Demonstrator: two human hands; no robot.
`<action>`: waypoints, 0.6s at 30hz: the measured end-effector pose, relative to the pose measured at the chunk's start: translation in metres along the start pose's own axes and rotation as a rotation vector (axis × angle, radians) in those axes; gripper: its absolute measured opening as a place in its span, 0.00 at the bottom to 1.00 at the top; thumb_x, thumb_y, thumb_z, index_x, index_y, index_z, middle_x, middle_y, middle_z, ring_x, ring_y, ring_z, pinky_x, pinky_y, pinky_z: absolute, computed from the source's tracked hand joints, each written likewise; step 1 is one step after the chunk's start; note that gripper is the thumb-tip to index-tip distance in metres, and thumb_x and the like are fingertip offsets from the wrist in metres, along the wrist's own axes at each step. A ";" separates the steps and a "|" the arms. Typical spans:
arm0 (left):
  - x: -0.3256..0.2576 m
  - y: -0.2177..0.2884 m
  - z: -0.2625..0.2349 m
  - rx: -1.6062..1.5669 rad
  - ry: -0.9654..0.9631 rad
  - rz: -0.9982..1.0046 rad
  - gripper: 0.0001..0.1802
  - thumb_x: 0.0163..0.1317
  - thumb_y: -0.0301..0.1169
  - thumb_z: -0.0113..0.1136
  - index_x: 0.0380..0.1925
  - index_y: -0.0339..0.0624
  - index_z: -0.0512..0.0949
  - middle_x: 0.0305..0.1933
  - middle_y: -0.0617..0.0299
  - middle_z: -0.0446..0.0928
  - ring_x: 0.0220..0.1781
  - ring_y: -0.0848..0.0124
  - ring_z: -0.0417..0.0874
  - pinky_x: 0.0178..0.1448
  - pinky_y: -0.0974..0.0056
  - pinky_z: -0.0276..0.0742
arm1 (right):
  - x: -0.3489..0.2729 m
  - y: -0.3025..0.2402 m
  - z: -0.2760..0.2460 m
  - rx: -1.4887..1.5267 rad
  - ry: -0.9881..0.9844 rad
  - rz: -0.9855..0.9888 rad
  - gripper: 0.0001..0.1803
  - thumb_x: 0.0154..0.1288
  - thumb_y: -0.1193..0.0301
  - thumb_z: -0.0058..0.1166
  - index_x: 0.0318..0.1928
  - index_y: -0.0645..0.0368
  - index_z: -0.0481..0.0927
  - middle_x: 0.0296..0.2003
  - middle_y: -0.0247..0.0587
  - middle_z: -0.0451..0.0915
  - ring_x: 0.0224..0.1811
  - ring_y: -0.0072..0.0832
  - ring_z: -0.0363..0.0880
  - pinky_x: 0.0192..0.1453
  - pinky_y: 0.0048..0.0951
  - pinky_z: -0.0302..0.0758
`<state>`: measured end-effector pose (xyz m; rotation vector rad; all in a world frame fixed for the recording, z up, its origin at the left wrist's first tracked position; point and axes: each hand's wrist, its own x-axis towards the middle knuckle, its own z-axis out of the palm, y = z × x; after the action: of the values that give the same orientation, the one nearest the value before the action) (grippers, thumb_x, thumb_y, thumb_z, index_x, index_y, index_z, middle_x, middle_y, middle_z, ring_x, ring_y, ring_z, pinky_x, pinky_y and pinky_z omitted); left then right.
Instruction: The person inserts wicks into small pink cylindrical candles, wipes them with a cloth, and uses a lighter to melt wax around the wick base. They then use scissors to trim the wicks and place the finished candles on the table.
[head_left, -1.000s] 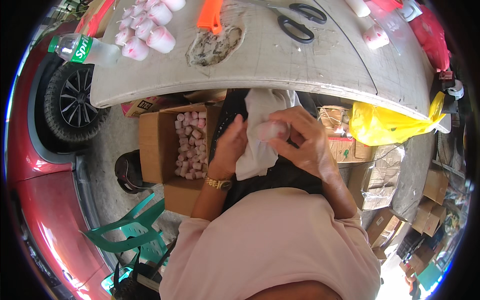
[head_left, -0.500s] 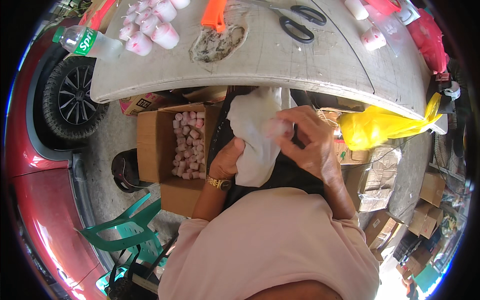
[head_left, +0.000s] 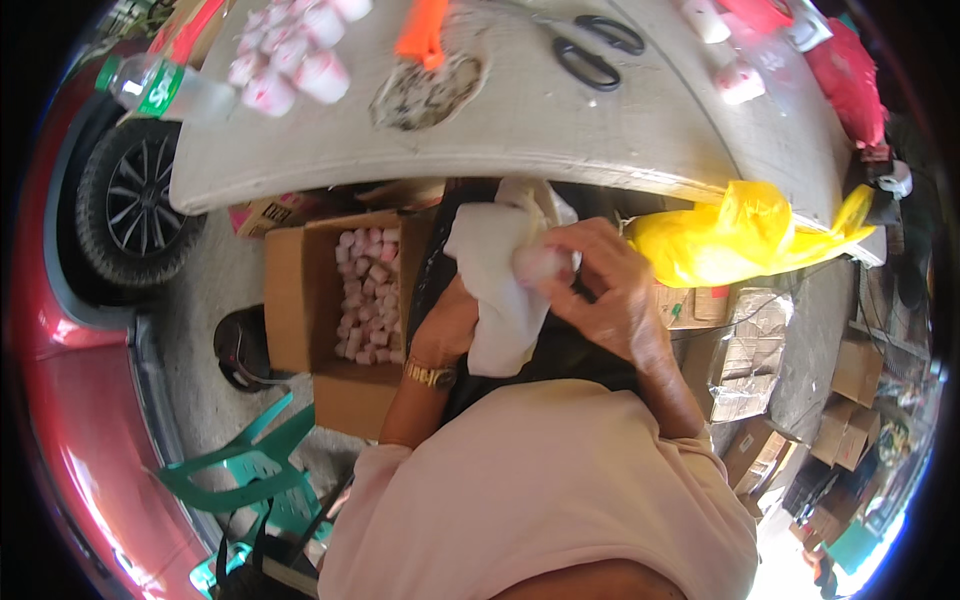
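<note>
Just off the tabletop (head_left: 500,145), the right hand (head_left: 612,290) pinches a pinkish cup (head_left: 538,264) against a white cloth (head_left: 500,305), while the left hand (head_left: 447,325) clasps the cloth, its fingers hidden underneath.

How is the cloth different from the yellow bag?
The cloth is white, but the bag is bright yellow. The cloth covers the left hand's fingers, while the bag is over to the right, past the right hand. The cloth looks dull; the bag looks shiny. Both look wrinkly.
</note>
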<state>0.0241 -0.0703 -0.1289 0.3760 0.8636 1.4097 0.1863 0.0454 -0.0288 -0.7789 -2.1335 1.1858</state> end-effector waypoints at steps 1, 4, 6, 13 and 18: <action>0.002 0.001 0.003 0.120 -0.031 0.065 0.30 0.59 0.28 0.58 0.62 0.35 0.64 0.58 0.57 0.73 0.60 0.66 0.75 0.61 0.60 0.73 | 0.002 -0.001 -0.001 -0.002 -0.006 -0.075 0.21 0.49 0.76 0.68 0.47 0.57 0.81 0.38 0.38 0.79 0.32 0.25 0.78 0.33 0.22 0.75; 0.001 0.005 0.003 -0.086 -0.090 0.006 0.31 0.60 0.29 0.58 0.63 0.35 0.62 0.58 0.57 0.72 0.60 0.67 0.74 0.61 0.60 0.72 | 0.003 0.005 -0.019 0.172 -0.180 0.009 0.28 0.49 0.75 0.68 0.54 0.55 0.77 0.48 0.43 0.74 0.42 0.33 0.78 0.39 0.26 0.77; -0.008 0.004 0.002 -0.201 -0.015 -0.015 0.30 0.63 0.31 0.56 0.65 0.35 0.62 0.60 0.56 0.72 0.60 0.66 0.74 0.63 0.59 0.71 | 0.007 0.019 -0.027 0.321 -0.200 0.052 0.32 0.50 0.76 0.66 0.59 0.53 0.74 0.52 0.45 0.70 0.46 0.37 0.77 0.43 0.29 0.78; -0.027 0.019 0.011 -0.451 -0.133 0.241 0.25 0.73 0.42 0.42 0.62 0.38 0.67 0.57 0.56 0.74 0.56 0.66 0.76 0.61 0.59 0.73 | 0.010 0.060 0.005 -0.208 -0.467 -0.012 0.29 0.48 0.77 0.63 0.55 0.57 0.76 0.53 0.49 0.69 0.53 0.46 0.75 0.55 0.39 0.74; -0.020 0.048 0.031 -0.224 0.153 0.188 0.24 0.74 0.45 0.37 0.61 0.42 0.68 0.53 0.58 0.76 0.54 0.69 0.77 0.59 0.63 0.74 | 0.001 0.024 -0.041 0.203 -0.125 0.020 0.27 0.44 0.77 0.66 0.50 0.60 0.78 0.56 0.52 0.68 0.56 0.42 0.73 0.51 0.40 0.77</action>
<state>0.0138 -0.0734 -0.0696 0.1834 0.7985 1.7084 0.2195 0.0787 -0.0316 -0.6522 -2.0656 1.4699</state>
